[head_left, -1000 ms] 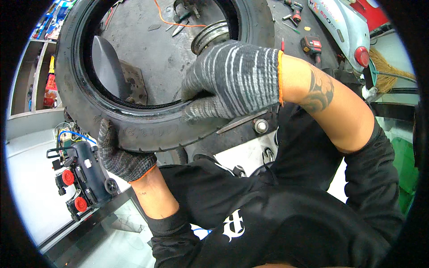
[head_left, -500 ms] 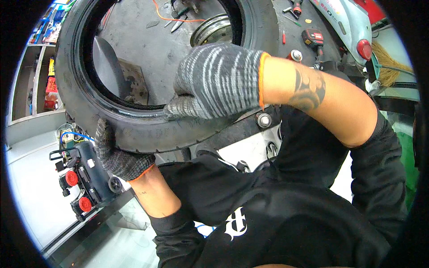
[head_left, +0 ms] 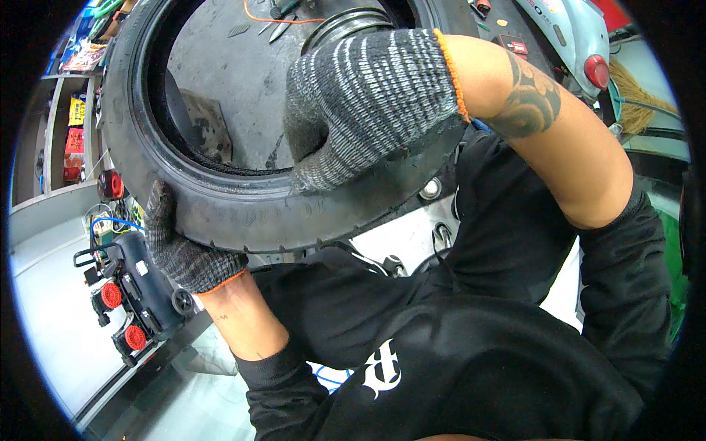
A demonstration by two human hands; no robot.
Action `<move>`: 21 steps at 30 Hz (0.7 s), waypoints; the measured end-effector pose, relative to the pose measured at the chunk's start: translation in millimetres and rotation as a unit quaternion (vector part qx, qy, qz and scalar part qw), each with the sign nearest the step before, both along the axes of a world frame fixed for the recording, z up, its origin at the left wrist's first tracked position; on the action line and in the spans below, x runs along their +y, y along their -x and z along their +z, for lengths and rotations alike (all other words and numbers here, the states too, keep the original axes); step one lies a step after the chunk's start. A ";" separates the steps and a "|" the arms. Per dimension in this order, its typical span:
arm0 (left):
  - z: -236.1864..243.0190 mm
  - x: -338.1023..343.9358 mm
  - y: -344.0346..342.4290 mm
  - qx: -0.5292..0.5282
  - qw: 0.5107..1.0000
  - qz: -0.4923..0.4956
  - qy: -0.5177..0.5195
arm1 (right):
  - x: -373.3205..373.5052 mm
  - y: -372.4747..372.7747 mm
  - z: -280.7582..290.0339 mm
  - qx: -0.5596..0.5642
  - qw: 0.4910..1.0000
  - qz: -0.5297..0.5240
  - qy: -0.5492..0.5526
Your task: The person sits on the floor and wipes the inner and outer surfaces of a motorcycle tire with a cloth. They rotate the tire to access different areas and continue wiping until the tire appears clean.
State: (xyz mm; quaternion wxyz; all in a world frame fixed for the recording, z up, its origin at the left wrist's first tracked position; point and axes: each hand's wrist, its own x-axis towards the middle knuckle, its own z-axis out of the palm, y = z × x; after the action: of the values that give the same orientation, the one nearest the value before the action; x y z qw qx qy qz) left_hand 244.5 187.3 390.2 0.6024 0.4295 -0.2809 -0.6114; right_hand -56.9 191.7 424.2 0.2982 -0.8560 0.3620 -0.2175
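Scuffed grey worktop [head_left: 250, 81] beyond my fingers, matte rubber tire [head_left: 257, 209] between them, knit-gloved left hand [head_left: 187, 250] pinching its outer edge, right hand [head_left: 368, 106] its inner, now hiding more metal wheel [head_left: 344, 28].

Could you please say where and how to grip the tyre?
Probably at the near section of the tyre: left hand around the outer edge from the left, right hand over the inner edge from the right. Its open centre leaves room inside that edge, and this section lies nearest the camera.

The tyre [head_left: 257, 224] looks matt rubber, the gloves [head_left: 375, 103] coarse knit, the rim [head_left: 334, 26] metal.
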 end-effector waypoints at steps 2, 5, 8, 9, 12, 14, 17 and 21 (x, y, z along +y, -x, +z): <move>-0.7 1.4 -0.1 0.020 0.999 -0.023 0.017 | 0.8 -3.2 -0.7 0.003 1.000 0.002 0.004; -1.0 3.5 -0.6 0.018 1.000 -0.023 0.008 | 4.2 -10.6 -3.8 0.010 1.000 0.009 0.012; -0.6 4.2 -2.3 0.024 1.000 -0.011 -0.003 | 7.4 -17.2 -6.5 0.017 1.000 0.014 0.018; -0.5 4.0 -3.0 0.046 0.999 -0.028 -0.005 | 7.9 -18.1 -7.0 0.016 1.000 0.015 0.019; -1.1 2.4 -6.1 0.039 0.999 -0.031 0.001 | 7.5 -15.6 -6.1 0.006 1.000 0.019 0.011; -2.0 1.5 -8.3 0.049 0.998 -0.033 0.000 | 6.0 -10.4 -4.6 -0.001 1.000 0.019 0.004; -3.2 0.4 -10.7 0.059 0.997 -0.040 0.000 | 2.3 -1.2 -3.2 -0.002 1.000 0.018 -0.002; -3.2 0.3 -11.1 0.075 0.996 -0.055 -0.011 | -1.7 8.1 -4.2 0.001 1.000 0.008 -0.003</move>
State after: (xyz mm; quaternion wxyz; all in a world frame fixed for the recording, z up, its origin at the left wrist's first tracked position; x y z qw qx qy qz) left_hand 255.5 187.6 386.9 0.5829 0.3728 -0.2514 -0.6768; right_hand -65.1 190.0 420.0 0.3023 -0.8582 0.3558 -0.2134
